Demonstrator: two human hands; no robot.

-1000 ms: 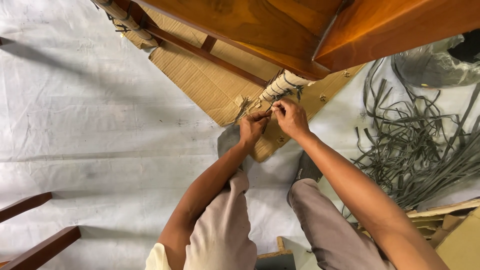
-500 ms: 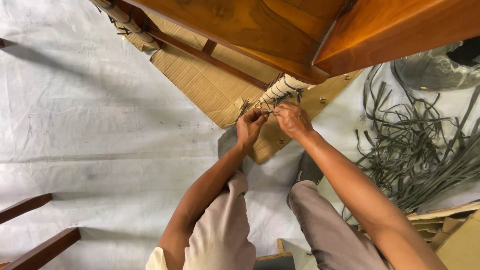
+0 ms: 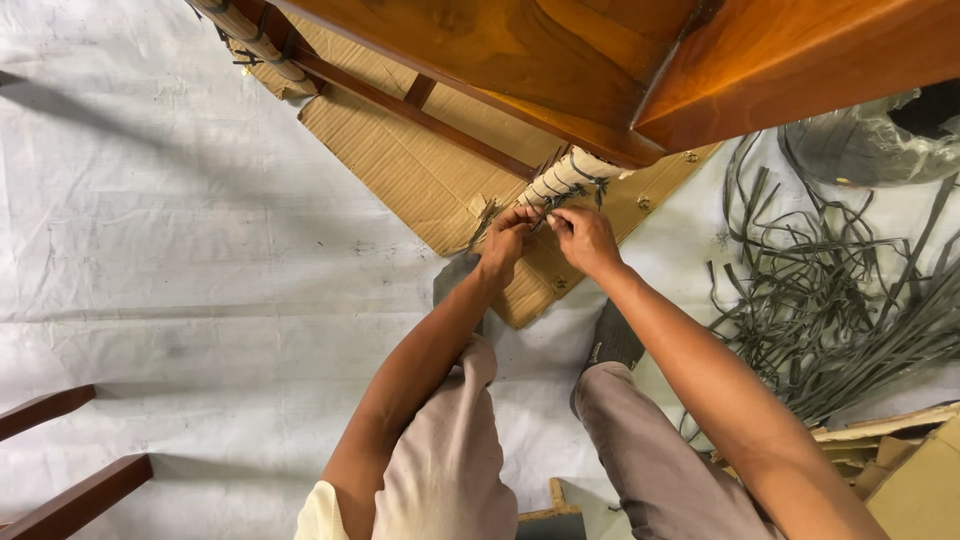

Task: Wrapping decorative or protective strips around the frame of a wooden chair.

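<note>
A wooden chair leg wrapped in pale cane (image 3: pixel 570 175) slants down from the brown wooden frame (image 3: pixel 560 70) at the top. Dark grey strips (image 3: pixel 585 190) are wound around its lower end. My left hand (image 3: pixel 505 240) and my right hand (image 3: pixel 585 238) meet just below the wrapped leg, both pinching the thin dark strips at their fingertips. Which strand each hand holds is too small to tell. My forearms reach up from my knees in light trousers (image 3: pixel 450 440).
Flat brown cardboard (image 3: pixel 420 170) lies under the chair on a white sheet (image 3: pixel 160 230). A loose heap of grey strips (image 3: pixel 840 300) sprawls at the right. A second wrapped leg (image 3: pixel 250 40) stands top left. Brown wooden rails (image 3: pixel 70 490) sit bottom left; cardboard pieces (image 3: pixel 910 470) bottom right.
Both hands stay at the wrapped leg's lower end. The fingers have shifted slightly on the strips; the arms hardly move.
</note>
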